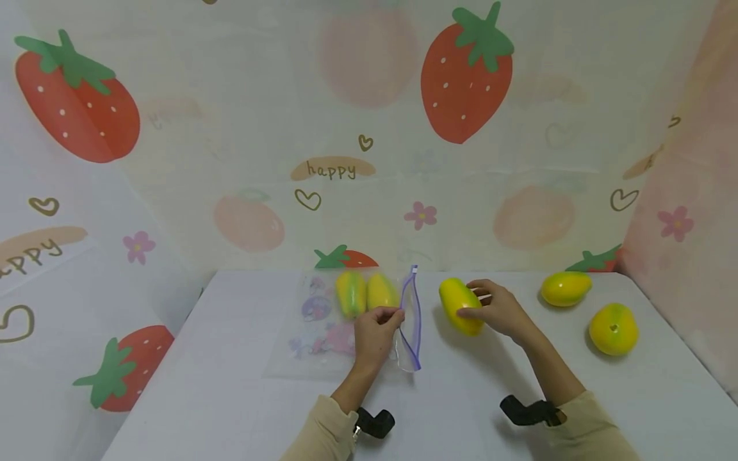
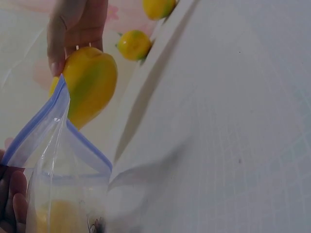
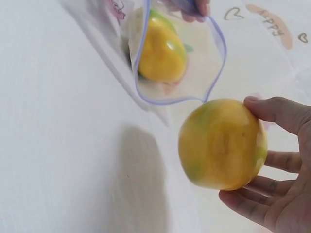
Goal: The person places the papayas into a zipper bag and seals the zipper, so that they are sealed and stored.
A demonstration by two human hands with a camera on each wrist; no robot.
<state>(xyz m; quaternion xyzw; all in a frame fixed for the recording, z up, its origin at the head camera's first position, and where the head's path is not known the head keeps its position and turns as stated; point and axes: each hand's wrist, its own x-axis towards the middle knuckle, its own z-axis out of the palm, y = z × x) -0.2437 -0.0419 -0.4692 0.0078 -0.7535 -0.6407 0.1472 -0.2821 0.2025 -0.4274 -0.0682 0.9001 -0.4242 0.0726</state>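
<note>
My left hand [image 1: 376, 339] pinches the upper edge of a clear zip bag [image 1: 288, 362] with printed cartoon figures. The bag's purple zip rim [image 1: 418, 320] gapes toward the right. Two yellow-green mangoes [image 1: 350, 294] show inside the bag. Just right of its mouth, my right hand [image 1: 504, 312] grips another mango [image 1: 458, 306] between thumb and fingers, raised over the table. The right wrist view has this mango [image 3: 221, 145] end-on, right at the bag's rim, with one bagged mango [image 3: 163, 51] visible through the opening.
Two more mangoes lie on the white table [image 1: 190, 384] at the right: one [image 1: 565, 289] near the back edge, the other [image 1: 614, 330] closer in. A strawberry-printed curtain [image 1: 259, 115] hangs behind the table and along the sides.
</note>
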